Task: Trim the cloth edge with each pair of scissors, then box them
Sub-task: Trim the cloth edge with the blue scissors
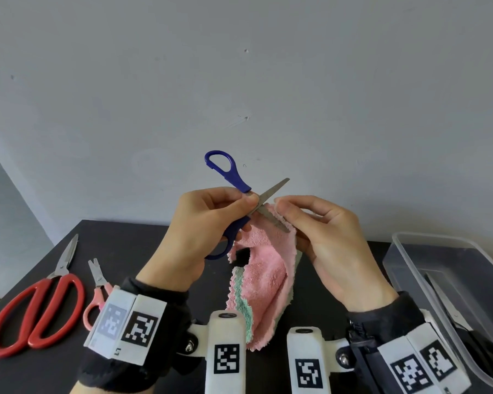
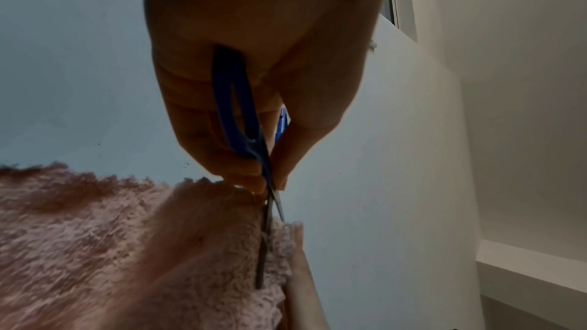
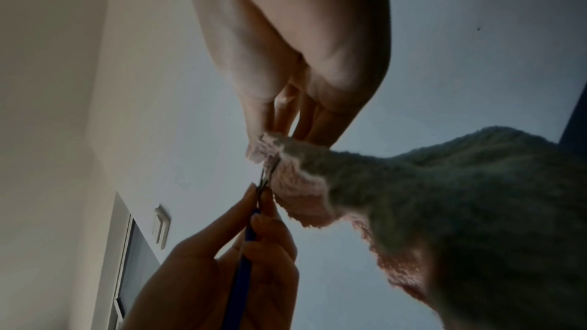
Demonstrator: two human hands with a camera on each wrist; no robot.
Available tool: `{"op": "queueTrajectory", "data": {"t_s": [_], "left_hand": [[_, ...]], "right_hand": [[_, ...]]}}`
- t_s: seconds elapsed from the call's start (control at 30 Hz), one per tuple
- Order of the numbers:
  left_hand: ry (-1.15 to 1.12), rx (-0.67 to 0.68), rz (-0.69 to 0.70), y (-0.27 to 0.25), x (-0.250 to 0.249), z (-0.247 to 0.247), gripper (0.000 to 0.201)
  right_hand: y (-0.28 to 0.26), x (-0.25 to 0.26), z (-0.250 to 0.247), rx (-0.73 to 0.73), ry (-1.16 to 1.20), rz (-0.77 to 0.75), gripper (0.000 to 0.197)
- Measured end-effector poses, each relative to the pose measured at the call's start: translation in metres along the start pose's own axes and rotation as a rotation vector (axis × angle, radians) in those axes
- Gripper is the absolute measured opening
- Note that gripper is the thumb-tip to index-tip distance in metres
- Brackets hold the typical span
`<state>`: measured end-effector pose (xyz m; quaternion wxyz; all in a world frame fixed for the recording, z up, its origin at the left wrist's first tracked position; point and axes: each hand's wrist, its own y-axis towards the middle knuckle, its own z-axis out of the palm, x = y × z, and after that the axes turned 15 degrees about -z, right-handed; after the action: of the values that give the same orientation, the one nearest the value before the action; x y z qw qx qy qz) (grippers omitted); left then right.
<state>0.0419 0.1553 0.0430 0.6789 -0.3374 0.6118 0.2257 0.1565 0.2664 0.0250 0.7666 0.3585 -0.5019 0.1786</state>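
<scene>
My left hand (image 1: 208,223) grips the blue-handled scissors (image 1: 234,177), blades spread wide; one blade points up right, the other lies across the top edge of the pink cloth (image 1: 265,268). My right hand (image 1: 319,226) pinches that cloth edge just right of the blades, and the cloth hangs down above the table. In the left wrist view the blue scissors (image 2: 241,119) run through my fingers and their blade meets the pink cloth (image 2: 127,247). The right wrist view shows my fingers pinching the cloth (image 3: 295,182) beside the blade tips.
Large red scissors (image 1: 40,308) and small pink scissors (image 1: 97,288) lie on the black table (image 1: 125,251) at the left. A clear plastic box (image 1: 419,251) at the right holds black-handled scissors (image 1: 461,322). A grey wall rises behind the table.
</scene>
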Motion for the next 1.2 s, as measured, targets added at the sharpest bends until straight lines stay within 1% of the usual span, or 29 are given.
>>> {"op": "queueTrajectory", "data": {"t_s": [0.17,0.37,0.47,0.57,0.67,0.8,0.97,1.07,1.2], "left_hand": [[-0.012,-0.014,-0.003,0.001,0.0,-0.002,0.011],[0.005,0.009,-0.006,0.001,0.0,-0.002,0.012],[0.001,0.008,-0.008,0.001,0.001,-0.002,0.011],[0.027,0.02,-0.005,0.002,0.002,-0.001,0.01],[0.06,0.03,-0.004,0.002,0.003,-0.001,0.007],[0.072,-0.009,0.011,0.003,0.004,0.0,0.006],[0.052,-0.06,0.003,0.004,0.003,-0.005,0.01],[0.046,-0.059,-0.013,0.003,0.001,-0.008,0.011],[0.059,-0.03,-0.028,0.002,-0.001,-0.007,0.01]], "right_hand": [[0.002,0.004,-0.004,0.074,0.151,0.083,0.02],[-0.001,0.005,0.0,0.146,0.108,0.048,0.019],[0.001,0.005,-0.002,0.107,0.093,0.076,0.018],[0.002,0.002,-0.003,0.054,0.038,0.122,0.021],[0.0,0.001,0.0,0.031,-0.017,0.129,0.015],[-0.001,-0.003,0.003,-0.011,-0.088,0.118,0.024],[0.0,-0.004,0.002,-0.037,-0.061,0.131,0.037],[0.0,-0.004,0.002,-0.036,-0.06,0.121,0.038],[-0.002,-0.004,0.005,-0.018,-0.069,0.07,0.037]]}}
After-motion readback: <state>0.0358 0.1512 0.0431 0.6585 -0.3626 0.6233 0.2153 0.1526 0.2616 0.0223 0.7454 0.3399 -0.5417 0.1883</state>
